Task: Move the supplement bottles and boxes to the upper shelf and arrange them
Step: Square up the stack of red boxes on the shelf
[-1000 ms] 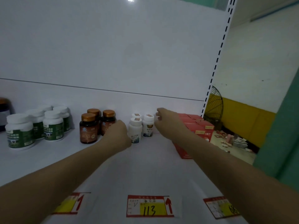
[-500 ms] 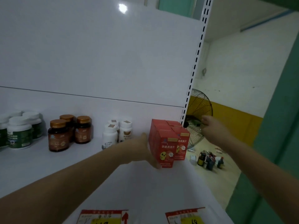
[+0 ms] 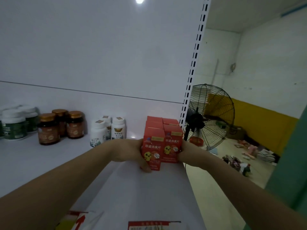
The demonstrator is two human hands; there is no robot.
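Observation:
Several red supplement boxes (image 3: 162, 138) stand in two rows at the right end of the white shelf (image 3: 49, 160). My left hand (image 3: 131, 154) presses on the left side of the front boxes, thumb under the front left box. My right hand (image 3: 186, 152) presses on their right side. Both hands squeeze the group between them. Further left stand three small white bottles (image 3: 108, 130), three brown bottles with gold caps (image 3: 60, 126) and white-capped green-label bottles (image 3: 15, 123).
The shelf's slotted upright (image 3: 192, 75) rises right behind the boxes at the shelf's right end. Beyond it a black floor fan (image 3: 210, 117) stands on the floor, with scattered items (image 3: 240, 161) nearby. Price tags (image 3: 152, 225) line the shelf's front edge.
My right hand came back from the fan side and closed on the right of the red boxes. My left hand stayed on their left. The view shifted right.

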